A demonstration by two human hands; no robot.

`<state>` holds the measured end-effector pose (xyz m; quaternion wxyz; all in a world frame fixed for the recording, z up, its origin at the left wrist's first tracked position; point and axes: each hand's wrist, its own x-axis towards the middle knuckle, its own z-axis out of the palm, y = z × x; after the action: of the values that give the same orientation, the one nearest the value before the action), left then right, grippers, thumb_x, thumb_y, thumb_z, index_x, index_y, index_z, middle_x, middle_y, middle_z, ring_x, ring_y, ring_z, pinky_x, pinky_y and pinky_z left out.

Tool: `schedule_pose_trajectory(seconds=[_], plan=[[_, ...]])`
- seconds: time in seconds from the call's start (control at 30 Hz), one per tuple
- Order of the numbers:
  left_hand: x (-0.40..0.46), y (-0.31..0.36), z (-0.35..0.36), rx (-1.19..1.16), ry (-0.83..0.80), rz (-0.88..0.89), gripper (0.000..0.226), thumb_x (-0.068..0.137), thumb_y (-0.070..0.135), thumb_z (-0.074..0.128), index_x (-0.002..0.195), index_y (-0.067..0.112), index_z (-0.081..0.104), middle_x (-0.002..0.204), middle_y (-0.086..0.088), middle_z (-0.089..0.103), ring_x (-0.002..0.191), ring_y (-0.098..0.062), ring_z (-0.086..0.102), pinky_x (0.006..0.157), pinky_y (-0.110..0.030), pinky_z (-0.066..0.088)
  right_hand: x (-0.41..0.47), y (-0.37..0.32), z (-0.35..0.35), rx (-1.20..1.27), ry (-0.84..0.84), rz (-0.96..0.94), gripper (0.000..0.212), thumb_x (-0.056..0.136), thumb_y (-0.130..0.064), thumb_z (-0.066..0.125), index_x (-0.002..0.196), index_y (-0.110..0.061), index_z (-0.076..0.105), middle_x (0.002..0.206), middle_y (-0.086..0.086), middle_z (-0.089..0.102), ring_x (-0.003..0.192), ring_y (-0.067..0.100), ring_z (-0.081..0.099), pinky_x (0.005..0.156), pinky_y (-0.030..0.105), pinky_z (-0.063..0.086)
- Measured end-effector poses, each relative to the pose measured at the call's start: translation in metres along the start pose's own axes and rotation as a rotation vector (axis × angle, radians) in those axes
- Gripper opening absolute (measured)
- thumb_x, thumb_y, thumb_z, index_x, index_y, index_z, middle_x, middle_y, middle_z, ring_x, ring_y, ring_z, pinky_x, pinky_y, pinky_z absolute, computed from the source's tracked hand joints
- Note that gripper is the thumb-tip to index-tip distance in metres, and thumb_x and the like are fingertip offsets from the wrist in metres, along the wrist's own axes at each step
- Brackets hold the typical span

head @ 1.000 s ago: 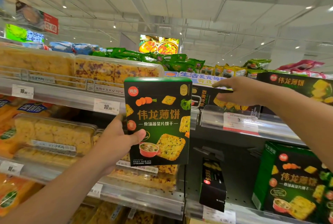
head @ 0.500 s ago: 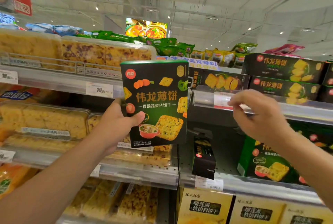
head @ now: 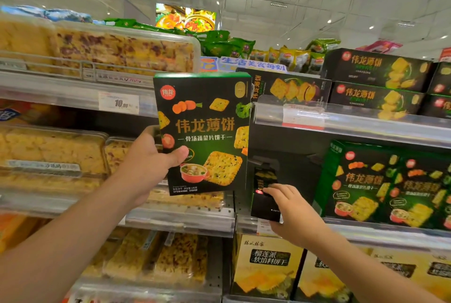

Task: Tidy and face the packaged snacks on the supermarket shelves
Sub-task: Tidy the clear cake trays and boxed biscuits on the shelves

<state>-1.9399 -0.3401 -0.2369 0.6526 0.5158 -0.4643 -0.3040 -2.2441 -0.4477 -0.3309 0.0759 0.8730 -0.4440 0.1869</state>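
The left hand point(head: 146, 163) grips a green cracker box point(head: 203, 132) by its left edge, thumb across the front, held in the air left of the narrow black box point(head: 264, 195). The right hand point(head: 290, 210) curls round that box's lower corner on the middle shelf. Both look light, stiff cardboard; best held by the edges

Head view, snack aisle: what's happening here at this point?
A person is facing cracker boxes on supermarket shelves. The left hand holds a green box upright in front of the shelves, label toward the camera. The right hand grips a dark box that stands edge-on in the gap on the middle shelf. To the right of that gap, matching boxes already face front. The held box is not yet shelved.
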Motion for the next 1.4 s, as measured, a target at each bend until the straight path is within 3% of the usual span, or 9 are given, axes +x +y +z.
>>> schedule_pose_trajectory(seconds=[0.17,0.33,0.43,0.57,0.7,0.77,0.93,1.23,1.4], plan=[[0.003,0.000,-0.007,0.022,0.000,0.013,0.039,0.084,0.010,0.074,0.109,0.033,0.055,0.111,0.003,0.069,0.103,-0.022,0.066,0.089,-0.050,0.053,-0.010,0.013,-0.001,0.143,-0.022,-0.042,0.073,0.077,-0.034,0.075,0.138,-0.037,0.036,0.142,-0.020,0.032,0.137,0.005,0.023,0.110,0.024,0.030],[0.007,-0.003,-0.008,0.016,0.010,0.014,0.038,0.084,0.011,0.074,0.107,0.035,0.055,0.110,0.004,0.068,0.103,-0.021,0.066,0.087,-0.048,0.053,-0.002,0.002,-0.008,-0.072,0.017,-0.068,0.080,0.071,-0.065,0.067,0.139,-0.036,0.037,0.133,-0.017,0.040,0.126,0.009,0.033,0.102,0.024,0.037],[0.008,-0.004,-0.005,0.002,-0.010,-0.003,0.039,0.084,0.010,0.073,0.111,0.032,0.055,0.111,0.003,0.069,0.103,-0.022,0.066,0.088,-0.048,0.054,0.016,-0.012,-0.011,-0.031,-0.136,-0.060,0.099,0.060,-0.083,0.058,0.144,-0.042,0.024,0.138,-0.018,0.031,0.128,0.009,0.024,0.106,0.031,0.033],[0.010,-0.004,-0.003,0.004,-0.032,-0.002,0.040,0.084,0.009,0.073,0.114,0.030,0.055,0.108,0.003,0.071,0.100,-0.019,0.068,0.083,-0.043,0.056,0.056,0.001,-0.046,0.026,-0.494,-0.050,0.101,0.068,-0.036,0.073,0.145,-0.049,0.009,0.150,-0.010,0.030,0.135,0.016,0.028,0.110,0.041,0.034],[0.010,-0.007,-0.001,-0.014,-0.018,-0.013,0.039,0.084,0.008,0.073,0.111,0.030,0.056,0.103,0.007,0.072,0.098,-0.018,0.069,0.079,-0.041,0.055,0.091,0.011,-0.060,-0.151,-0.618,-0.039,0.103,0.077,0.000,0.059,0.147,-0.051,0.003,0.155,-0.004,0.030,0.136,0.023,0.037,0.101,0.036,0.045],[0.010,-0.006,0.000,-0.014,-0.014,-0.015,0.038,0.084,0.008,0.073,0.111,0.030,0.057,0.102,0.007,0.073,0.099,-0.019,0.069,0.081,-0.043,0.054,0.106,0.010,-0.058,-0.232,-0.670,-0.067,0.101,0.077,0.002,0.060,0.148,-0.049,0.008,0.158,-0.004,0.022,0.140,0.026,0.030,0.106,0.039,0.041],[0.012,-0.002,-0.003,0.018,-0.022,-0.002,0.037,0.085,0.009,0.072,0.111,0.029,0.056,0.101,0.008,0.073,0.100,-0.019,0.069,0.085,-0.044,0.054,0.126,0.007,-0.055,-0.247,-0.792,-0.126,0.078,0.073,-0.004,0.075,0.131,-0.043,0.041,0.122,-0.005,0.054,0.105,0.018,0.054,0.078,0.031,0.050],[0.016,-0.006,-0.001,0.008,-0.003,0.009,0.037,0.084,0.008,0.073,0.110,0.029,0.057,0.100,0.008,0.074,0.089,-0.011,0.072,0.069,-0.030,0.054,0.102,0.018,-0.047,-0.090,-0.656,-0.069,0.069,0.057,-0.047,0.085,0.103,-0.041,0.034,0.096,-0.013,0.056,0.083,0.008,0.058,0.074,0.029,0.054],[0.018,-0.007,0.004,0.016,-0.018,0.008,0.037,0.084,0.010,0.074,0.110,0.029,0.056,0.103,0.006,0.073,0.088,-0.010,0.072,0.067,-0.028,0.055,0.092,0.020,-0.039,-0.011,-0.596,-0.056,0.055,0.066,-0.034,0.082,0.094,-0.044,0.036,0.097,-0.014,0.056,0.085,0.006,0.056,0.068,0.024,0.050]])
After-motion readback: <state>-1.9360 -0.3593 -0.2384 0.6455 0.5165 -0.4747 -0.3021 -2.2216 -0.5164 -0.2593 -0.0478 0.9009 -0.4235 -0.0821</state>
